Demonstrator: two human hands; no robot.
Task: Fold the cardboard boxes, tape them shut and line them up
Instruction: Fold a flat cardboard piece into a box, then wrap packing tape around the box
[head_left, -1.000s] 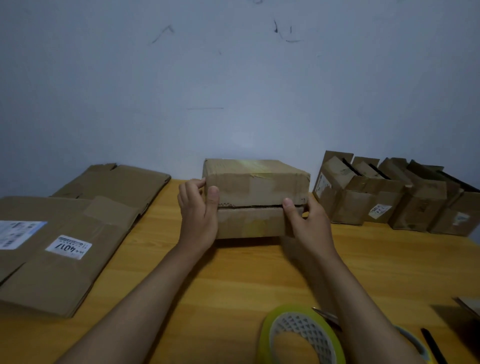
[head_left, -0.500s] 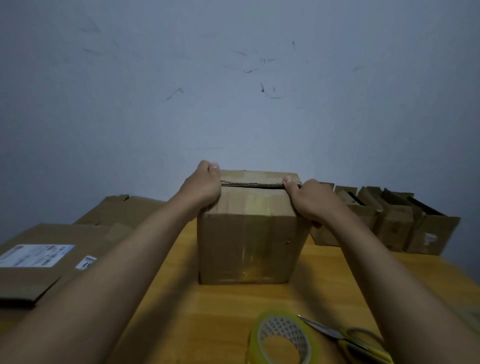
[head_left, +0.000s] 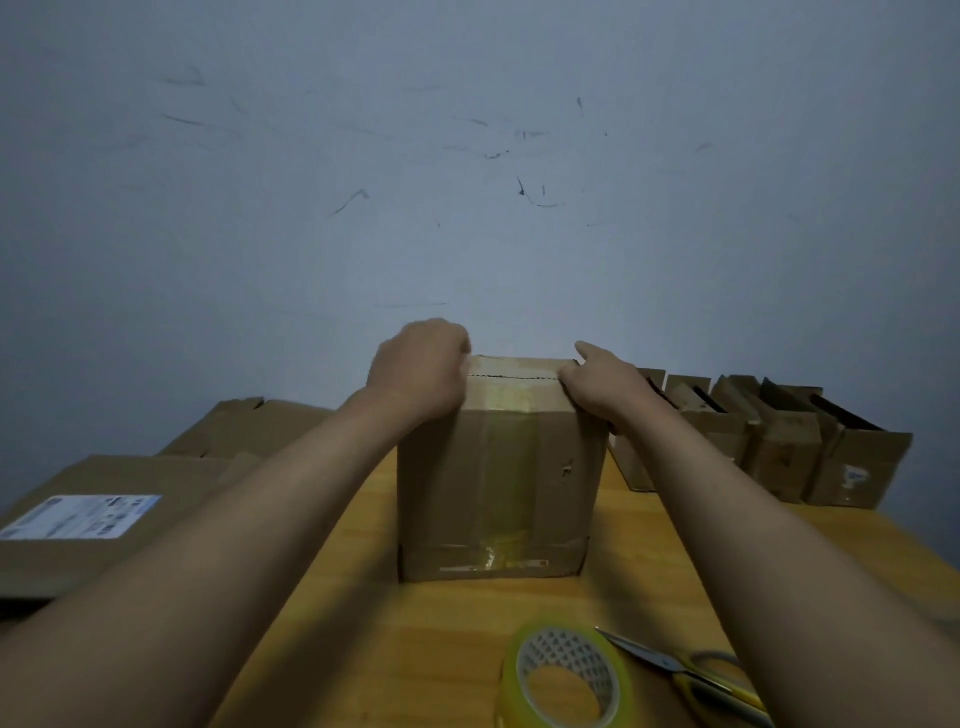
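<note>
A brown cardboard box (head_left: 498, 483) stands upright on the wooden table (head_left: 374, 649), old tape running down its near face. My left hand (head_left: 421, 371) curls over its top left corner. My right hand (head_left: 605, 387) grips the top right corner, with the thumb on the top flap. The flaps on top are folded down with a dark seam between them. A roll of yellowish tape (head_left: 563, 675) lies on the table near me. Folded boxes (head_left: 779, 441) stand in a row at the right by the wall.
Flattened cardboard (head_left: 104, 519) with a white and blue label lies stacked at the left. Yellow-handled scissors (head_left: 691, 675) lie beside the tape roll at the lower right. A scuffed pale wall rises right behind the table.
One second ago the box lay on its side with my hands at its near face. It has been tipped upright, and both hands now sit on its top corners.
</note>
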